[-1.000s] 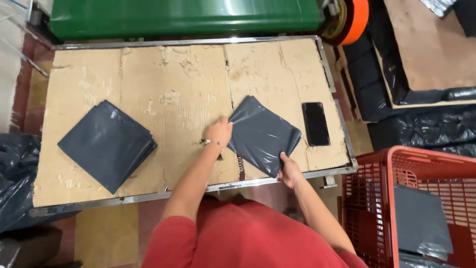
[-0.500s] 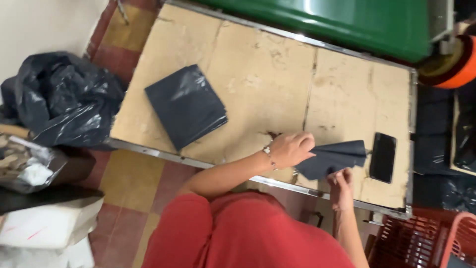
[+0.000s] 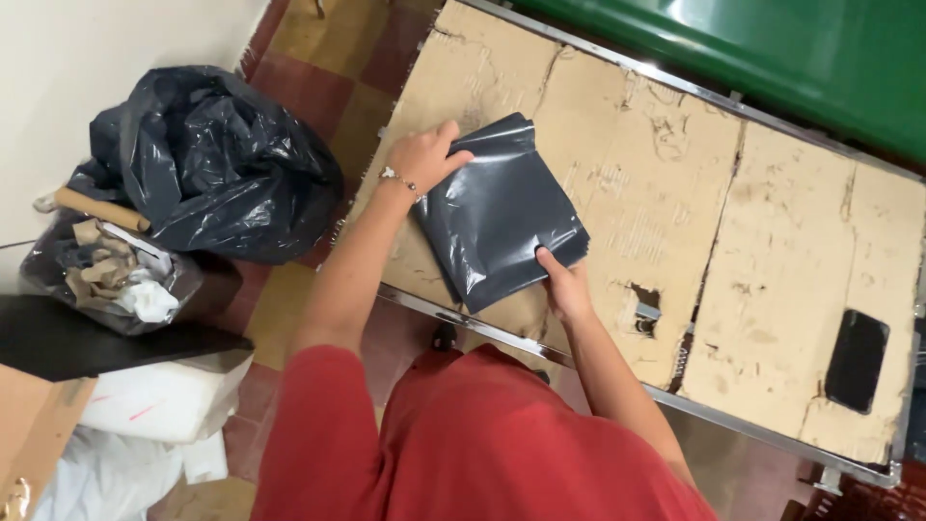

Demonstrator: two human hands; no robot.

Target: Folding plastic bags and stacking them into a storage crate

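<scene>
A stack of folded dark grey plastic bags lies near the left end of the cardboard-covered table. My left hand grips the stack's far left corner, thumb on top. At the near right edge, my right hand pinches the stack with the thumb on top and the fingers underneath. A thin bracelet is on my left wrist. I wear a red top.
A black phone lies on the table's right end. A green bin stands behind the table. On the floor to the left are a full black rubbish bag, a clear bag of paper scraps and white packaging.
The grey bag that my hands were folding next to the phone has moved left onto the stack. Both hands now hold the stack, and my view has swung left.
</scene>
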